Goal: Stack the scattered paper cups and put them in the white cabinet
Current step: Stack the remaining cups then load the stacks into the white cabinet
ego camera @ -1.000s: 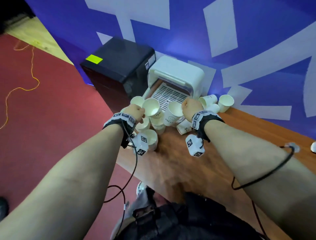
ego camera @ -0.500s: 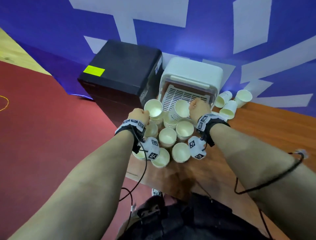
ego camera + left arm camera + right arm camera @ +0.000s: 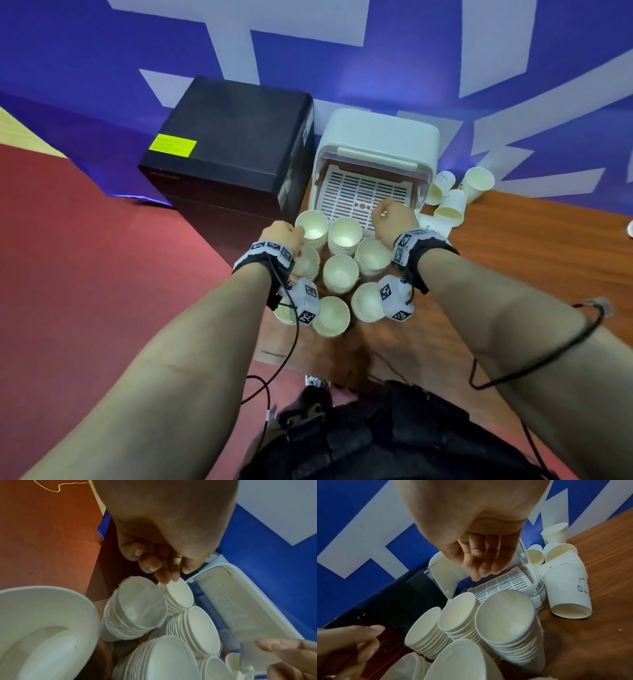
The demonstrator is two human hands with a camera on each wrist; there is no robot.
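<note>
Several stacks of white paper cups (image 3: pixel 340 274) stand packed together on the wooden table (image 3: pixel 513 260) in front of the white cabinet (image 3: pixel 376 137), whose lid is raised over a slotted tray (image 3: pixel 363 195). My left hand (image 3: pixel 282 234) hovers at the rim of the far-left stack (image 3: pixel 311 228), fingers loosely curled and empty (image 3: pixel 168 574). My right hand (image 3: pixel 390 217) hangs over the tray's front edge, fingers relaxed and holding nothing (image 3: pixel 481 569). The stacks (image 3: pixel 505 615) sit just below it.
A few loose cups (image 3: pixel 452 205) lie tipped to the right of the cabinet, one printed cup (image 3: pixel 566 588) on its side. A black box (image 3: pixel 233 137) stands left of the cabinet, beyond the table's left edge. Red floor (image 3: pixel 102 274) lies below.
A second ago each hand held a single cup above the cluster. Both cups now sit on stacks, and both hands are empty, the right one nearer the cabinet.
</note>
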